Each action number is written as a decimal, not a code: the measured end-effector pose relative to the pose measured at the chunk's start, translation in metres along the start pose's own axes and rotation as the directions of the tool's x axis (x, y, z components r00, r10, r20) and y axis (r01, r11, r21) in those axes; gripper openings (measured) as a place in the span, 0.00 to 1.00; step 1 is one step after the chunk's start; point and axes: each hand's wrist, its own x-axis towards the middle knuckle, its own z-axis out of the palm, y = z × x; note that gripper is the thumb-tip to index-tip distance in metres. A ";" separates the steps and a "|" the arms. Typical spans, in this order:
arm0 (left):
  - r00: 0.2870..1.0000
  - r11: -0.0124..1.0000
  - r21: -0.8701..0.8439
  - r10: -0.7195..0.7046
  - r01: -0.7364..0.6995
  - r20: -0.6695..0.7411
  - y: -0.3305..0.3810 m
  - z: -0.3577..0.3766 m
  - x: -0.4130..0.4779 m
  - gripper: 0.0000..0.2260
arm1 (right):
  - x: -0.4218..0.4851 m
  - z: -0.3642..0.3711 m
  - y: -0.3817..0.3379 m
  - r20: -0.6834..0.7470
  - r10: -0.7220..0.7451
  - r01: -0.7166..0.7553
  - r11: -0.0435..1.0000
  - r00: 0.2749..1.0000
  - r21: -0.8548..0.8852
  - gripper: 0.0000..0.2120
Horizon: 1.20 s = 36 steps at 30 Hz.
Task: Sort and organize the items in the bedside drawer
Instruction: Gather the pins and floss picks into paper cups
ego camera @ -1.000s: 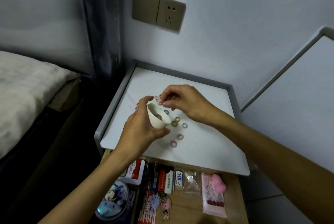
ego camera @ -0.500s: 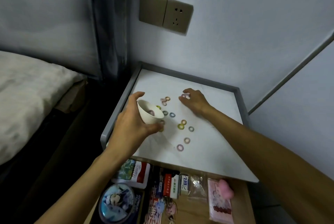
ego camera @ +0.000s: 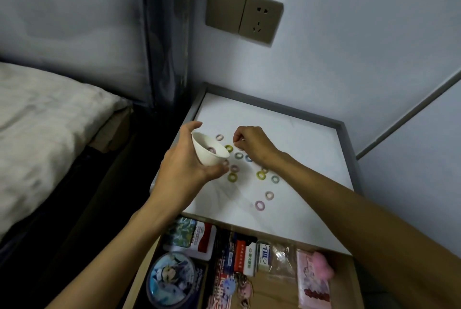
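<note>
Dim indoor shot, cool blue-grey cast, no visible lamp. White tabletop (ego camera: 306,139) is the brightest patch, evenly lit, no glare, only faint soft shadows. Bed (ego camera: 45,119) side & the gap next to it drop to near black. Drawer (ego camera: 272,295) contents murky, print mostly unreadable. Wide-angle bowing twd frame edges, esp. wall trim (ego camera: 409,118). Rings (ego camera: 256,205) look soft, slightly smeared.
</note>
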 end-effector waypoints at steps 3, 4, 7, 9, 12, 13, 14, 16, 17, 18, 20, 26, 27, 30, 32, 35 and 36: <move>1.000 1.000 0.013 0.007 -0.008 0.014 0.004 0.001 -0.003 0.41 | -0.007 -0.005 0.005 0.033 0.054 -0.053 0.998 0.998 -0.027 0.07; 1.000 1.000 0.016 0.011 -0.011 0.019 0.005 0.002 -0.003 0.42 | -0.011 -0.010 0.006 0.016 0.066 -0.066 0.998 0.998 0.008 0.07; 0.999 0.999 0.031 0.008 -0.009 0.045 0.006 0.004 -0.005 0.42 | -0.022 -0.029 0.006 -0.069 0.086 -0.070 0.977 0.994 0.202 0.05; 0.998 0.999 0.036 0.003 -0.005 0.059 0.006 0.007 -0.007 0.43 | -0.031 -0.046 -0.002 -0.109 0.070 -0.035 0.956 0.992 0.290 0.04; 0.998 0.999 0.041 0.011 -0.014 0.067 0.006 0.012 -0.008 0.42 | -0.051 -0.069 -0.028 -0.092 -0.087 0.113 0.936 0.992 0.333 0.03; 0.998 0.999 0.036 0.014 -0.016 0.068 0.007 0.013 -0.008 0.42 | -0.059 -0.074 -0.039 -0.061 -0.147 0.159 0.922 0.987 0.352 0.03; 0.998 1.000 0.027 0.013 -0.015 0.067 0.007 0.014 -0.008 0.42 | -0.069 -0.076 -0.051 -0.023 -0.202 0.197 0.909 0.979 0.367 0.02; 0.997 1.000 -0.001 0.013 -0.013 0.081 0.007 0.016 -0.008 0.42 | -0.085 -0.072 -0.071 0.074 -0.298 0.260 0.910 0.952 0.324 0.03; 0.995 1.000 -0.020 0.019 -0.018 0.093 0.006 0.017 -0.009 0.42 | -0.092 -0.068 -0.077 0.123 -0.343 0.304 0.918 0.931 0.255 0.06; 0.995 0.999 -0.038 0.025 -0.021 0.100 0.005 0.017 -0.009 0.42 | -0.095 -0.065 -0.082 0.165 -0.381 0.349 0.917 0.910 0.196 0.09; 0.995 0.998 -0.050 0.032 -0.028 0.097 0.003 0.015 -0.010 0.42 | -0.098 -0.064 -0.086 0.163 -0.408 0.370 0.902 0.898 0.221 0.12; 0.999 1.000 -0.028 0.006 -0.007 -0.035 0.000 -0.013 -0.002 0.42 | -0.055 -0.063 -0.053 -0.091 -0.162 0.184 0.901 0.983 0.392 0.08; 0.999 0.999 -0.033 0.000 -0.002 -0.051 -0.001 -0.018 -0.001 0.42 | -0.044 -0.056 -0.043 -0.077 -0.128 0.145 0.944 0.989 0.295 0.08; 0.996 0.999 -0.044 -0.024 0.020 -0.090 -0.005 -0.030 0.004 0.42 | -0.016 -0.026 -0.021 0.087 -0.056 0.054 0.998 0.995 0.020 0.17; 0.994 0.998 -0.051 -0.036 0.031 -0.106 -0.008 -0.036 0.006 0.41 | -0.004 -0.003 -0.018 0.152 -0.023 0.035 0.997 0.988 -0.073 0.26; 0.993 0.998 -0.061 -0.040 0.034 -0.113 -0.012 -0.041 0.008 0.41 | 0.000 0.018 -0.028 0.147 -0.071 0.079 0.995 0.987 -0.053 0.27; 0.993 0.997 -0.064 -0.047 0.040 -0.109 -0.012 -0.042 0.009 0.41 | -0.002 0.021 -0.032 0.143 -0.103 0.104 0.995 0.984 0.001 0.24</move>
